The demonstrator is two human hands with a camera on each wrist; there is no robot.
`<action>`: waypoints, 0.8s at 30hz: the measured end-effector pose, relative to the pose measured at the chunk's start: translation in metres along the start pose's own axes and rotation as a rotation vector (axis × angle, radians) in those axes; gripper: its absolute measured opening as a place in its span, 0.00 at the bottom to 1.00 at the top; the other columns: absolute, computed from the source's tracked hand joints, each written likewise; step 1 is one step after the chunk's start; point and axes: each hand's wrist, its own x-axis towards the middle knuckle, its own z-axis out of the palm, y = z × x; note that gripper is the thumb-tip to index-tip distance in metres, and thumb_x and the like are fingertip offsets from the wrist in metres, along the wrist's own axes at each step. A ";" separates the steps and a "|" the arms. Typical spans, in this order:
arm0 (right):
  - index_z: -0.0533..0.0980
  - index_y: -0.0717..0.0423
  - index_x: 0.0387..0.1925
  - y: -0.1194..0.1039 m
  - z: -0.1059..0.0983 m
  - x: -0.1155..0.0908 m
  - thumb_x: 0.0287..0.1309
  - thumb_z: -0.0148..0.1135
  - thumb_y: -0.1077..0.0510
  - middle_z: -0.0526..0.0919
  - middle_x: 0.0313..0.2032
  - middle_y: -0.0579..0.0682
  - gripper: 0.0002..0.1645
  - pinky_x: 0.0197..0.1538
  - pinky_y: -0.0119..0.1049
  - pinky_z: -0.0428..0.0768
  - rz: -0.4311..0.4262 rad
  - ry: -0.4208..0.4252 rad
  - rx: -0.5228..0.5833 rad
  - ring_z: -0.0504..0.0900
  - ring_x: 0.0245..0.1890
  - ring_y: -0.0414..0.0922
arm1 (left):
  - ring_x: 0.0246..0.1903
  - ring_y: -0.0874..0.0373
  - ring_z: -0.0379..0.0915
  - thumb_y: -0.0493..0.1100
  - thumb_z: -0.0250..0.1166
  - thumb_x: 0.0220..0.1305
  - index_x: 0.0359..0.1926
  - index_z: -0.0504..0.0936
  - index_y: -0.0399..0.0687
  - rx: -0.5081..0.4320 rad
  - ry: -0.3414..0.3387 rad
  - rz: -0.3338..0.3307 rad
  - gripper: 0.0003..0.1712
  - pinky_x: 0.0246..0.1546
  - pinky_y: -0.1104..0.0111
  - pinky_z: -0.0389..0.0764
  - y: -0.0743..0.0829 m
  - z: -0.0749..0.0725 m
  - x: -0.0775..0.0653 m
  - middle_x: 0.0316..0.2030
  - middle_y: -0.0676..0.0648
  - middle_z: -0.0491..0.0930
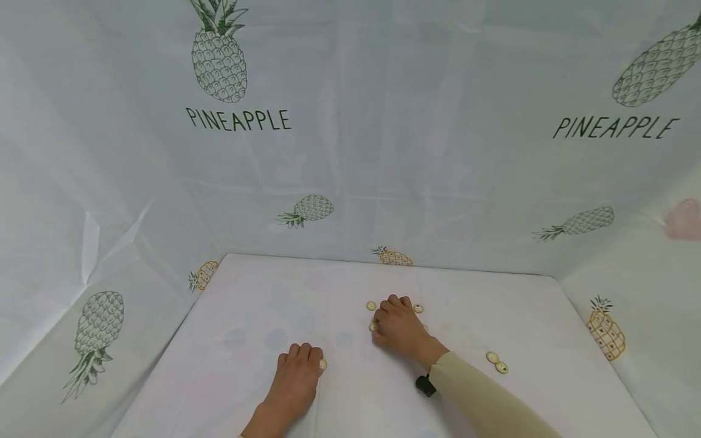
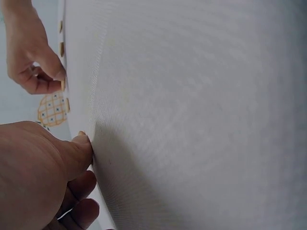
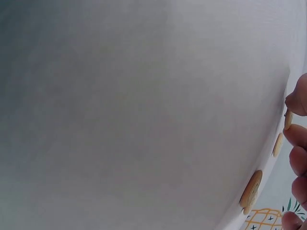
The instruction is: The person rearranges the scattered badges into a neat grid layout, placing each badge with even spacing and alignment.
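My left hand [image 1: 294, 376] rests low over the white table, left of centre. Its thumb and fingers pinch a small round wooden disc [image 1: 323, 364], of which only an edge shows by the thumb in the left wrist view. Farther back, my right hand [image 1: 398, 328] pinches another wooden disc [image 3: 288, 120] between thumb and index finger, at the table surface. Close around the right hand lie a pale disc [image 1: 371, 305] on its far left and one [image 1: 418, 308] beyond its knuckles. A further disc is partly hidden behind that hand.
Two discs [image 1: 496, 362] lie side by side on the right part of the white tabletop [image 1: 263, 292]. A small black object [image 1: 425, 385] sits by the right wrist. White cloth [image 1: 383, 152] printed with pineapples hangs behind the table and at its sides.
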 end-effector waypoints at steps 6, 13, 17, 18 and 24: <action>0.85 0.48 0.32 -0.002 0.002 0.003 0.57 0.72 0.50 0.80 0.32 0.42 0.07 0.49 0.46 0.68 0.019 -0.016 0.003 0.69 0.37 0.45 | 0.37 0.56 0.62 0.45 0.75 0.66 0.43 0.77 0.47 0.010 0.001 -0.002 0.15 0.37 0.59 0.69 0.001 0.000 0.000 0.35 0.52 0.70; 0.85 0.48 0.33 -0.002 0.002 0.002 0.58 0.73 0.49 0.81 0.32 0.42 0.08 0.49 0.46 0.69 0.023 -0.036 0.000 0.70 0.37 0.44 | 0.38 0.54 0.64 0.45 0.73 0.67 0.40 0.76 0.48 -0.001 0.004 -0.011 0.13 0.37 0.58 0.70 0.002 -0.001 0.001 0.33 0.52 0.70; 0.86 0.48 0.34 -0.002 0.001 0.003 0.59 0.74 0.48 0.81 0.33 0.42 0.09 0.49 0.46 0.69 0.028 -0.050 0.004 0.69 0.37 0.44 | 0.37 0.54 0.63 0.45 0.74 0.66 0.41 0.76 0.47 0.000 0.010 -0.006 0.13 0.37 0.57 0.70 0.001 0.001 0.002 0.34 0.52 0.70; 0.86 0.48 0.34 -0.002 0.001 0.003 0.59 0.73 0.48 0.81 0.33 0.42 0.09 0.50 0.46 0.69 0.029 -0.052 0.006 0.69 0.37 0.44 | 0.37 0.55 0.63 0.45 0.74 0.66 0.41 0.77 0.47 0.001 0.013 -0.006 0.13 0.37 0.57 0.70 0.001 0.001 0.002 0.34 0.52 0.70; 0.86 0.47 0.34 -0.003 0.002 0.003 0.59 0.73 0.47 0.80 0.33 0.41 0.09 0.50 0.46 0.69 0.027 -0.060 0.004 0.69 0.38 0.43 | 0.37 0.55 0.63 0.45 0.74 0.65 0.42 0.77 0.47 0.014 0.020 -0.001 0.14 0.37 0.59 0.69 0.000 0.005 0.001 0.34 0.52 0.71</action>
